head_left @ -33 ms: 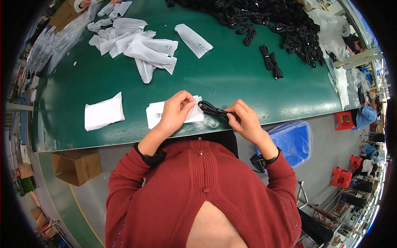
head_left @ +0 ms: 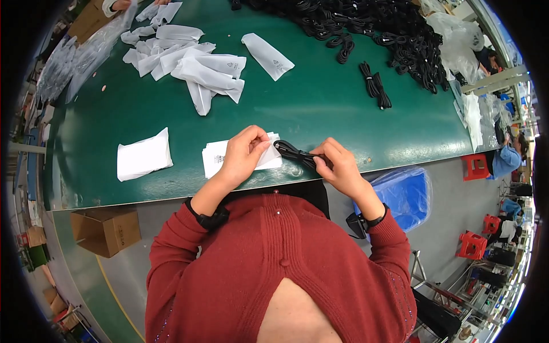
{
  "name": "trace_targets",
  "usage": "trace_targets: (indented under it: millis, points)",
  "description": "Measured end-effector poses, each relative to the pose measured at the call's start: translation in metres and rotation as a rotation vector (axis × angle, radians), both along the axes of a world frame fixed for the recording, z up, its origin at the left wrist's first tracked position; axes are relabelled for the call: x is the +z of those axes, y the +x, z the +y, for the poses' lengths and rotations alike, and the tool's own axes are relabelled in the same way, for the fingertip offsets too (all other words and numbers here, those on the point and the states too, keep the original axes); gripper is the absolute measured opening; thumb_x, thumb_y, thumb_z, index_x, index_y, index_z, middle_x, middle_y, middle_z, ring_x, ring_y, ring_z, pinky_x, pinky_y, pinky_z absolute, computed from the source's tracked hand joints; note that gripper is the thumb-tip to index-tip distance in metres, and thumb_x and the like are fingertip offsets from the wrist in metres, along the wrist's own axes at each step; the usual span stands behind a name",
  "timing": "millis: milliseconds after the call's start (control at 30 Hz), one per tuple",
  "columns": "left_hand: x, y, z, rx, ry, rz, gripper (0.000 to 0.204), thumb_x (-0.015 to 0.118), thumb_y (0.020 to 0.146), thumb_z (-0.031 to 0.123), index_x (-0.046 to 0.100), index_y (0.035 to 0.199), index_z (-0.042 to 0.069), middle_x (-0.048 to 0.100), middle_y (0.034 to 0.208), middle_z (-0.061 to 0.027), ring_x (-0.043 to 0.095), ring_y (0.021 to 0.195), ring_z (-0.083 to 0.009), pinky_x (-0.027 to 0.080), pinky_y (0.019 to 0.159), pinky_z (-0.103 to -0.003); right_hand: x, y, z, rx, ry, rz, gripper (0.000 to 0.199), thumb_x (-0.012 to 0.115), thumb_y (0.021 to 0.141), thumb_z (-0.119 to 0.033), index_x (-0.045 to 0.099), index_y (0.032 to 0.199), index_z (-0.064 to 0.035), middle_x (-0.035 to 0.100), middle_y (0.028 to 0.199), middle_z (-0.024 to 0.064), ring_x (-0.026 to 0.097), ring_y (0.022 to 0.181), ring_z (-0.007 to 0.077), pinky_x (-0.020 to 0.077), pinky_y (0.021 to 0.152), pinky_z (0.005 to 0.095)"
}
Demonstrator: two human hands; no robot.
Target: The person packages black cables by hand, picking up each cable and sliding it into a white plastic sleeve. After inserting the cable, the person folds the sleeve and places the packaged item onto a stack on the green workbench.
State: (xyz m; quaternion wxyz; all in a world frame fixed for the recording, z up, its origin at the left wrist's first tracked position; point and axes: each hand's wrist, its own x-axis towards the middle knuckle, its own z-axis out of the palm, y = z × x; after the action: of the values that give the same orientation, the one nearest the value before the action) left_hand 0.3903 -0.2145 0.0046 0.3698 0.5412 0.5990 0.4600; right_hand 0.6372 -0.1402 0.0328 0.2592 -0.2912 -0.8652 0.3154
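My left hand (head_left: 242,154) pinches the edge of a thin white bag (head_left: 270,155) at the right end of a flat stack of white bags (head_left: 214,156). Between the thumb and fingers of my right hand (head_left: 341,167) is a coiled black cable (head_left: 293,151), tied into a bundle. Its left end lies right beside the bag's edge, over the table near the front edge. I cannot tell whether the cable's tip is inside the bag.
A folded white packet (head_left: 144,155) lies left of the stack. Filled white bags (head_left: 209,71) are piled farther back; one cable bundle (head_left: 375,86) lies before a large heap of black cables (head_left: 400,43). A lined blue bin (head_left: 403,197) stands below the table. Another person's hand (head_left: 120,5) shows far left.
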Motion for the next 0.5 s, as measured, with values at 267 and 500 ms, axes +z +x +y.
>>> trace_targets:
  millis: [267, 500]
  points:
    - [0.010, 0.001, -0.001, -0.092, 0.224, 0.257, 0.009, 0.065, 0.083, 0.000, 0.057, 0.088, 0.002, 0.058, 0.093, -0.0087, 0.055, 0.085, -0.0234, 0.046, 0.072, -0.033, 0.011, -0.009, 0.000, 0.145, 0.156, 0.034, 0.016, 0.069, 0.079, 0.003, 0.065, 0.093, -0.0026, 0.054, 0.082, 0.0084, 0.055, 0.064, 0.0175, 0.0449, 0.056, 0.0308]
    - [0.020, 0.005, 0.001, -0.123, 0.326, 0.339, 0.014, 0.067, 0.079, -0.001, 0.057, 0.087, 0.003, 0.058, 0.097, -0.0108, 0.054, 0.092, -0.0306, 0.045, 0.080, -0.037, -0.002, -0.026, -0.005, -0.023, 0.177, 0.078, 0.018, 0.072, 0.078, 0.002, 0.066, 0.094, -0.0041, 0.055, 0.087, 0.0077, 0.057, 0.068, 0.0167, 0.0471, 0.058, 0.0303]
